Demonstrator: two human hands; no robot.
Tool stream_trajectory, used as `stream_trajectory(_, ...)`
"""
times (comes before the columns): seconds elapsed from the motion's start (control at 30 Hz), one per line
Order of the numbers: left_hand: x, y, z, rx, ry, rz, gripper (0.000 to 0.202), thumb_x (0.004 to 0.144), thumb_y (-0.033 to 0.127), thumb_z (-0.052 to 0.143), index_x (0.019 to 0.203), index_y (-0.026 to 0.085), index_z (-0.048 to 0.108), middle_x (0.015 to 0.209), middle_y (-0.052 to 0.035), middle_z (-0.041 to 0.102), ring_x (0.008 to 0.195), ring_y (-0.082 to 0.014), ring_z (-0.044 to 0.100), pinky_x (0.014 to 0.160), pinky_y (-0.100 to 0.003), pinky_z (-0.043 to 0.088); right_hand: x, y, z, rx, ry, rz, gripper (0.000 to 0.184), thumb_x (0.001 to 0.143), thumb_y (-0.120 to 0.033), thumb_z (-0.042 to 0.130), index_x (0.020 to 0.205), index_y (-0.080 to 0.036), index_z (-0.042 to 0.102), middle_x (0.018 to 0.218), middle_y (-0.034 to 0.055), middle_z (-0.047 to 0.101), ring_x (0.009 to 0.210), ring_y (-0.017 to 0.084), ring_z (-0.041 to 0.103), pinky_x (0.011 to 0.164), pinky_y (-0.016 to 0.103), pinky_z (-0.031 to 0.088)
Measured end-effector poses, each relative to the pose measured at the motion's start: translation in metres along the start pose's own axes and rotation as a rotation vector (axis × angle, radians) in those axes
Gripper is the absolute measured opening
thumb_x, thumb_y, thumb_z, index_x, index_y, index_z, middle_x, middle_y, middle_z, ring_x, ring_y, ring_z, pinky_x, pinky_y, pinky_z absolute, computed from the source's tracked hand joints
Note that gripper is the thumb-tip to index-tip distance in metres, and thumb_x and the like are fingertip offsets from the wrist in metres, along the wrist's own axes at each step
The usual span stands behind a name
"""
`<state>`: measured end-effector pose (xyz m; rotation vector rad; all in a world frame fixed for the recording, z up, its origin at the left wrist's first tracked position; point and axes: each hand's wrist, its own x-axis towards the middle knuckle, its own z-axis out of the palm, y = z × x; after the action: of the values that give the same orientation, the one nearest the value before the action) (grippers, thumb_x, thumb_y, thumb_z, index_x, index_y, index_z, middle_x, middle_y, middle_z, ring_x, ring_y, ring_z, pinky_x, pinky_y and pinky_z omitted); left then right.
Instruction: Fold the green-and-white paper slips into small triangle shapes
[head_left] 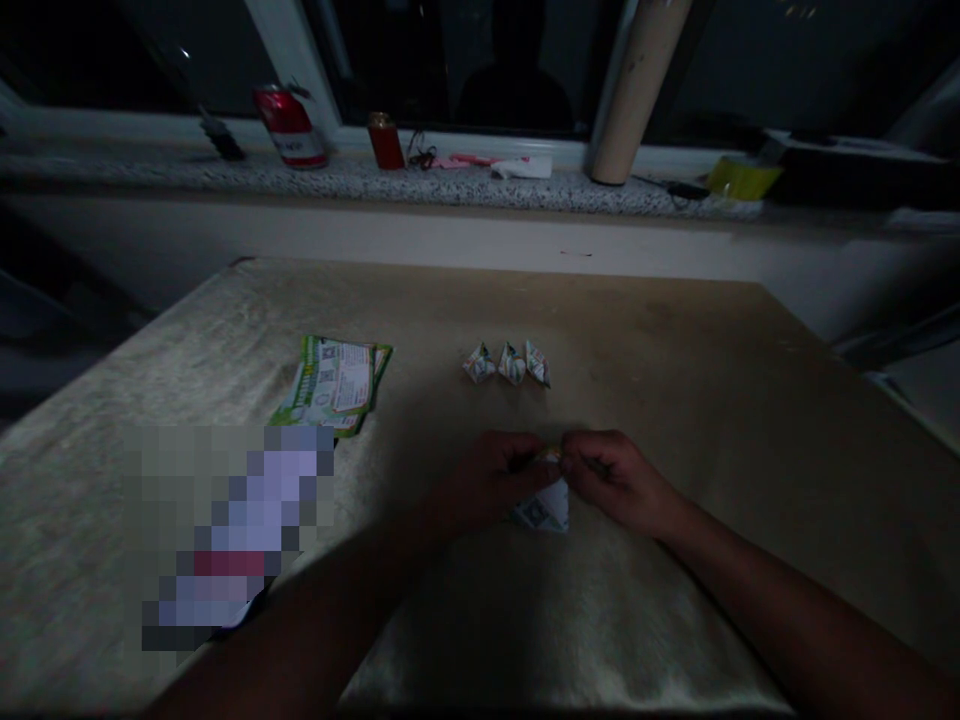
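Both of my hands meet over a partly folded printed paper sheet [551,505], its lower part a pale triangle with a dark square code. My left hand [504,468] pinches the upper edge from the left, thumb on top. My right hand [611,475] grips the same edge from the right, fingers closed; the fingertips of the two hands nearly touch and hide the fold between them. Beyond the hands, three small folded paper pieces [511,364] stand in a row. A stack of green and white printed sheets [334,385] lies to the left.
A blurred-out, pixelated long object [262,515] lies on the cloth-covered table [720,400], near my left forearm. Along the speckled windowsill [450,190] stand a red can [291,128], an orange lighter-like item [385,141], a tall tan tube [637,90] and a yellow item [742,180].
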<state>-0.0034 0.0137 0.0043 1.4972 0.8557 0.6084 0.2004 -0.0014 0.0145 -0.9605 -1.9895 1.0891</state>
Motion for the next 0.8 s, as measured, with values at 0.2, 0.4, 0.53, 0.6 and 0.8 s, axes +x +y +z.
stream_trajectory(0.2, -0.0006, 0.0001, 0.0002, -0.025, -0.012, -0.007, 0.039, 0.081, 0.050, 0.065, 0.070, 0.014, 0.056, 0.061, 0.0043, 0.042, 0.057, -0.0086, 0.038, 0.051, -0.020, 0.029, -0.0019, -0.0006, 0.0009, 0.015, 0.017, 0.017, 0.027, 0.093, -0.026, 0.053, 0.068, -0.020, 0.044, 0.061, -0.0052, 0.037, 0.056, 0.010, 0.035, 0.051, 0.023, 0.028)
stream_trajectory(0.4, -0.0013, 0.0003, -0.0007, -0.005, -0.011, -0.020, 0.042, 0.081, 0.054, 0.064, 0.068, 0.015, 0.054, 0.059, 0.0050, 0.039, 0.055, -0.0086, 0.037, 0.050, -0.020, 0.028, -0.0023, 0.0015, -0.0028, 0.002, 0.004, 0.035, 0.025, 0.093, -0.030, 0.055, 0.071, -0.019, 0.049, 0.060, -0.0054, 0.039, 0.056, 0.009, 0.036, 0.051, 0.022, 0.029)
stream_trajectory(0.53, -0.0001, -0.0018, -0.0010, -0.023, 0.004, -0.005, 0.040, 0.081, 0.052, 0.065, 0.070, 0.015, 0.055, 0.061, 0.0043, 0.042, 0.056, -0.0089, 0.039, 0.052, -0.021, 0.030, -0.0001, 0.0010, -0.0030, 0.003, -0.015, 0.011, 0.035, 0.096, -0.032, 0.050, 0.065, -0.019, 0.043, 0.058, -0.0062, 0.034, 0.054, 0.008, 0.033, 0.050, 0.021, 0.028)
stream_trajectory(0.6, 0.0003, -0.0028, -0.0008, -0.027, 0.005, 0.000, 0.039, 0.081, 0.051, 0.065, 0.070, 0.015, 0.056, 0.061, 0.0043, 0.042, 0.057, -0.0090, 0.039, 0.052, -0.021, 0.030, 0.0007, 0.0008, -0.0019, 0.003, -0.026, 0.001, 0.037, 0.097, -0.033, 0.049, 0.064, -0.019, 0.041, 0.058, -0.0064, 0.033, 0.053, 0.008, 0.032, 0.050, 0.022, 0.027)
stream_trajectory(0.8, 0.0003, -0.0033, -0.0002, -0.025, 0.003, -0.022, 0.038, 0.081, 0.050, 0.065, 0.069, 0.015, 0.056, 0.060, 0.0045, 0.041, 0.056, -0.0091, 0.040, 0.051, -0.021, 0.029, -0.0006, 0.0009, 0.0010, -0.012, -0.012, 0.006, 0.033, 0.095, -0.028, 0.050, 0.065, -0.020, 0.038, 0.060, -0.0057, 0.034, 0.055, 0.009, 0.033, 0.051, 0.022, 0.027)
